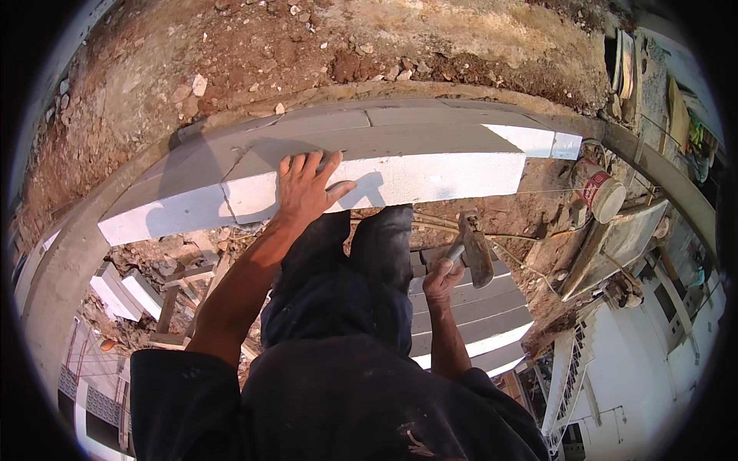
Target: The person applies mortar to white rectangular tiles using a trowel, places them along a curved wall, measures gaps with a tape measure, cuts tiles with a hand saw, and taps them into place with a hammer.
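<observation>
A: Where are the hands at this moment?

B: A person's bare left hand (307, 184) rests, fingers apart, on a row of long, rectangular blocks, white on one face and grey on the next (453, 177). The fingers lie across the edge where the two colours meet, the thumb against the white. It grips nothing.

A: And the other?

B: The bare right hand (443, 279) closes around the pale handle of a hammer-like tool with a dull, dirt-stained head (477, 257), held up apart from the row, on the person's side of it. A shadow falls on the white face beside the left thumb.

A: What surrounds the worker?

B: Below the tool lies a stack of grey-topped, white-sided blocks (473, 311). To the right, near the row's end, sits a pale, round bucket with a red band (603, 194); a thin, pale string (550, 190) runs toward it.

A: And further out?

B: Two loose white blocks (117, 293) lean at the lower left, close to rough wooden planks (190, 274). Beyond the row spreads reddish-brown earth scattered with stones (277, 54).
</observation>
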{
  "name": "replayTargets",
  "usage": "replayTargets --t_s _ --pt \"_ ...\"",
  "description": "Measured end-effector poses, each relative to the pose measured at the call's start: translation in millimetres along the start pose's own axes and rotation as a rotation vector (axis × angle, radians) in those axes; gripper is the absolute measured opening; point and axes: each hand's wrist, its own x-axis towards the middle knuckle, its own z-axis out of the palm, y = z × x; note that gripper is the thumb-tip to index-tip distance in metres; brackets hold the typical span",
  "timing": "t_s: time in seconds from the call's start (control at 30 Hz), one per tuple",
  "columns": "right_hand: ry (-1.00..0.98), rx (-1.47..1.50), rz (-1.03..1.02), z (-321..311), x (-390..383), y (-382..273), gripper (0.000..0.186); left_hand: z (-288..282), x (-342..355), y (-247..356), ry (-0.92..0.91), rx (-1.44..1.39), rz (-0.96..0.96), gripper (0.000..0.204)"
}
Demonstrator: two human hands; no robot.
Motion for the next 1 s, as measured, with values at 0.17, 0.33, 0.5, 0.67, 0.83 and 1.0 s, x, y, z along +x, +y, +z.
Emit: replayTargets --t_s 0.17,0.33,0.5,0.67,0.83,1.0 --pt "-0.152 -0.132 0.36 14 16 -8 0.056 6 7 -4 0.031 0.028 0.019 0.057" --pt "-0.09 -0.112 0.086 15 10 7 0.058 0 5 0 0.042 0.035 0.025 0.057" --pt "-0.173 -0.001 0.226 5 9 12 0.054 -2 1 -1 -0.045 0.025 -0.014 0.059" --pt "0.043 0.308 0.41 -71 -58 59 0.057 3 2 0 0.004 0.09 0.018 0.061" --pt "0.087 0.193 0.919 -135 -56 100 0.058 4 0 1 -0.045 0.131 0.022 0.06" --pt "0.014 0.279 1.085 -150 13 112 0.044 -3 -5 14 -0.183 0.304 -0.146 0.064"
